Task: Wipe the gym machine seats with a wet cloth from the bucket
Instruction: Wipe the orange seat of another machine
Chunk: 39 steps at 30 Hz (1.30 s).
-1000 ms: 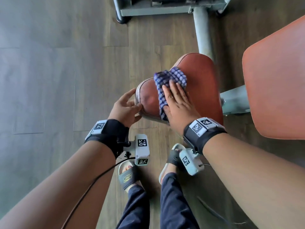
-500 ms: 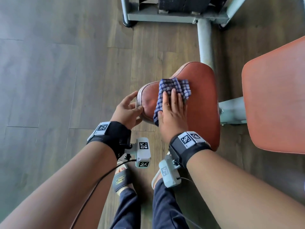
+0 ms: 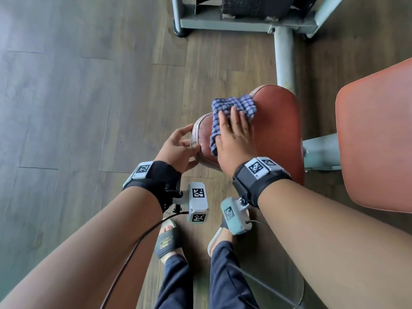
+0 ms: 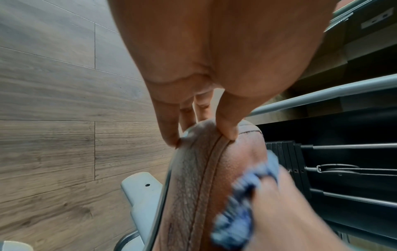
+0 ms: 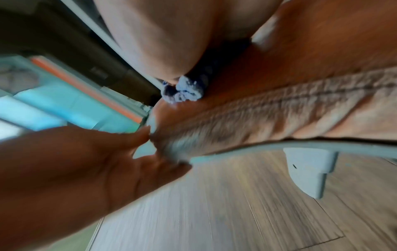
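Observation:
The small brown-red seat stands on a grey post in the middle of the head view. A blue checked cloth lies bunched on its far left part. My right hand presses flat on the cloth with straight fingers. My left hand grips the seat's near left edge. In the left wrist view my left hand has the thumb on the seat's top seam and fingers on its side, beside the blurred cloth. The blurred right wrist view shows the cloth under my palm. No bucket is in view.
A larger orange pad fills the right side, close to the seat. A grey frame tube runs from the seat to the machine base at the top. Wood floor lies open to the left. My feet in sandals stand just below the seat.
My right hand has slid the cloth a little toward the seat's left edge. My left hand has kept its hold on the seat's edge. The head view has tilted up.

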Motion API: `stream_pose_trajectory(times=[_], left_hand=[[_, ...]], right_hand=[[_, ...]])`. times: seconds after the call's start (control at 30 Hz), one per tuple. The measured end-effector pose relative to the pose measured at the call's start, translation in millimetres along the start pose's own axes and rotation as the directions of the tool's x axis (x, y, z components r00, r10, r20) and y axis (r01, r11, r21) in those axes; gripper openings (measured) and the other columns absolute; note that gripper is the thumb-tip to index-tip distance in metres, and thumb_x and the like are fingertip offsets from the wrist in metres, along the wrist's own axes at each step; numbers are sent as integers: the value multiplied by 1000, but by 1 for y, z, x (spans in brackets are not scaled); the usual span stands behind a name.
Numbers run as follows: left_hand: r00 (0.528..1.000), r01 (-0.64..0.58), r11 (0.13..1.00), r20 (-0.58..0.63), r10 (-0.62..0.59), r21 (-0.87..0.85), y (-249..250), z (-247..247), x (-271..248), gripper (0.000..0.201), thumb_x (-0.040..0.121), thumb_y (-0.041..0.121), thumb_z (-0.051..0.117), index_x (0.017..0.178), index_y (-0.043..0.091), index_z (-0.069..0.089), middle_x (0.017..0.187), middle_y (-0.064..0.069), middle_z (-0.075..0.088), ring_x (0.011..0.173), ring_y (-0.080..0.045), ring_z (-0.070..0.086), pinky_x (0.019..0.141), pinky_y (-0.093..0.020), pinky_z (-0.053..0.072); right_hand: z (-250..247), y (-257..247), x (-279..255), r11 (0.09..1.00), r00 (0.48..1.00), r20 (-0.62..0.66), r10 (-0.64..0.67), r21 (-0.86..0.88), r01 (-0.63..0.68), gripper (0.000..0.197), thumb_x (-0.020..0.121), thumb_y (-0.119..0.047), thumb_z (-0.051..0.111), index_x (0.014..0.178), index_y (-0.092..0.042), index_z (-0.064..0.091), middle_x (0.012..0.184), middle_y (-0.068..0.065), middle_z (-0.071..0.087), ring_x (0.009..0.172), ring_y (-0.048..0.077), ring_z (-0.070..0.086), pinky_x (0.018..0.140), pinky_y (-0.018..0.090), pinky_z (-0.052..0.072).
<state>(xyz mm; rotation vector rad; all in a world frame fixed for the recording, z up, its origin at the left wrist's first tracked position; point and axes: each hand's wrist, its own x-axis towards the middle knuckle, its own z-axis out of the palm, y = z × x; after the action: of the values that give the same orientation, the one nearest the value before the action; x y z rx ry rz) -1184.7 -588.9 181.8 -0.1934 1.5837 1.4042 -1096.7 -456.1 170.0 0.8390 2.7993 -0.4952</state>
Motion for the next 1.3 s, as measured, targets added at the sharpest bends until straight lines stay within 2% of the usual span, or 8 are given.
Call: stream_pose_trajectory(times=[0.17,0.37,0.5,0.7,0.83,1.07,1.17,1.3], left_hand=[[1000,-9,1000,9,9,-22,-1,-1,0,52,99,-4,55,140,27,53,95,-5,63,96,-21,64,92,-45,56],[1000,-20,999,14,20,-31,-4,-1,2,53,98,-6,54,140,27,53,89,-4,58,94,-20,59,98,-48,54],[1000,-27,999,13,27,-18,-3,-1,3,53,98,-5,54,140,27,52,91,-5,58,94,-20,61,94,-45,56],[1000,-12,1000,19,12,-8,-3,-2,4,53,98,-3,56,140,29,53,89,-3,59,92,-19,63,88,-41,57],[1000,-7,1000,19,7,-2,-3,-5,3,54,97,-2,57,140,30,54,88,-1,61,96,-20,64,89,-42,58],[1000,-14,1000,7,14,13,-5,-4,5,55,97,-1,59,140,32,54,91,-2,61,98,-19,65,93,-47,58],[1000,-15,1000,4,15,24,-6,-5,6,55,97,0,60,140,32,53,96,-4,61,100,-18,66,93,-47,58],[1000,-8,999,17,8,37,-2,-6,6,52,97,0,60,140,29,53,93,-3,63,99,-19,66,93,-49,57]], right_hand=[[8,11,-26,982,982,22,-186,13,186,65,97,-28,35,156,-19,7,163,8,-8,150,25,-10,122,44,-2],[4,83,3,962,961,-72,266,85,-260,58,100,-26,35,154,-14,19,162,16,8,149,32,8,121,45,4],[-14,91,46,934,934,-17,356,27,-355,59,101,-30,37,154,-15,17,162,17,6,148,35,9,121,45,5],[-5,10,24,1000,1000,-17,26,10,-26,59,99,-34,34,154,-21,20,163,15,5,149,33,4,121,48,5],[10,27,-33,996,996,3,-89,11,89,66,94,-35,23,156,-18,9,163,15,-1,150,31,-2,122,44,1],[19,99,-79,929,930,39,366,49,-368,64,98,-35,24,156,-16,5,163,15,-3,150,32,0,122,45,0],[17,60,-72,965,968,-24,249,93,-246,68,93,-39,28,155,-17,11,163,13,2,149,33,5,121,46,3],[12,12,-64,981,990,-137,-33,184,58,67,86,-27,62,148,-19,35,161,7,18,148,27,14,121,41,12]])
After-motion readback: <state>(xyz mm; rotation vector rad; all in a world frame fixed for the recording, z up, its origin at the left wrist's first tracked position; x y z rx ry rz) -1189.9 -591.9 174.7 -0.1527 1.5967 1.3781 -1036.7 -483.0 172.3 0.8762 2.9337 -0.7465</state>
